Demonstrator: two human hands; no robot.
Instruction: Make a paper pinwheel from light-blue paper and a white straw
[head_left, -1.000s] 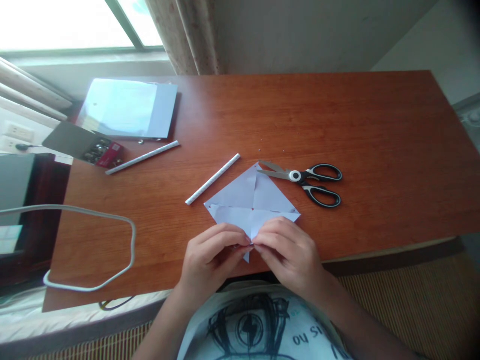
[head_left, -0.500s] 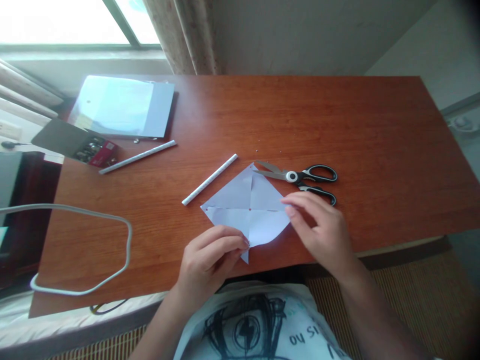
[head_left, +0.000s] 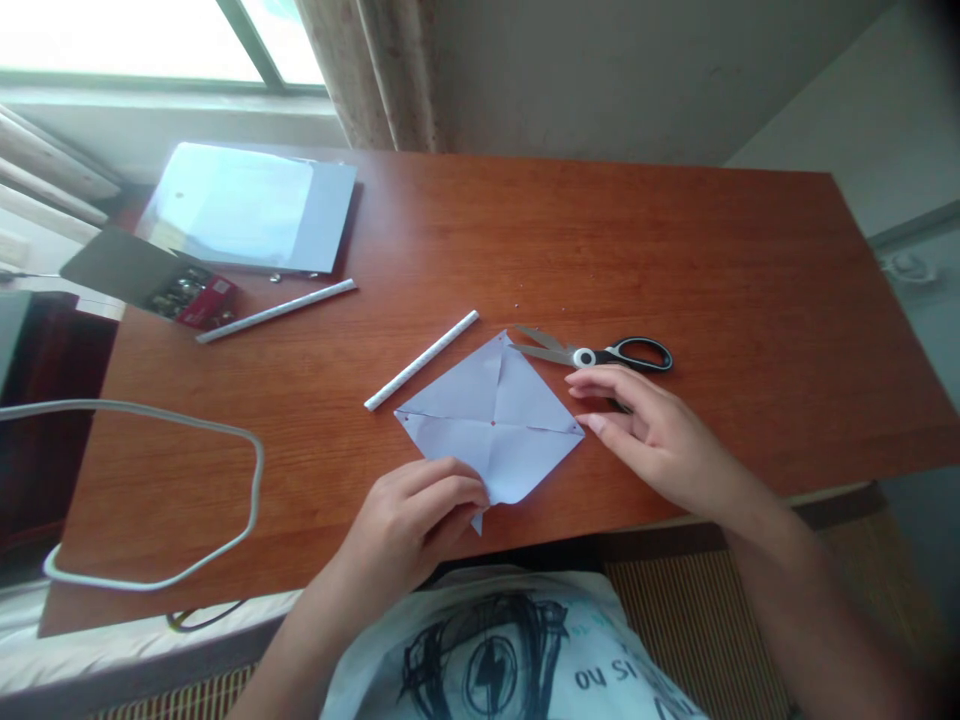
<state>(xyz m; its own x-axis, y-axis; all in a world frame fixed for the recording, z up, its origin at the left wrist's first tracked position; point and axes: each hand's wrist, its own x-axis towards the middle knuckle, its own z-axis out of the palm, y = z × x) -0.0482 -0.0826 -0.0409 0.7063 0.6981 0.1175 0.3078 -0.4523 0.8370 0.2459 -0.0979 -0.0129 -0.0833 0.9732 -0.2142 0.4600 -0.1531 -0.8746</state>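
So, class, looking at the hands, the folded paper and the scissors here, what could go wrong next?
The right hand reaches over the scissors, whose blades look slightly parted, so fingers might get nicked. Only the left hand pins the paper by its near corner, so it could slip or unfold.

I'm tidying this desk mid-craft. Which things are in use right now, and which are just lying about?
In use:
paper, pinned by the left hand
scissors, under the right hand

Lying about:
short stick
long stick
folder
clip box
cable
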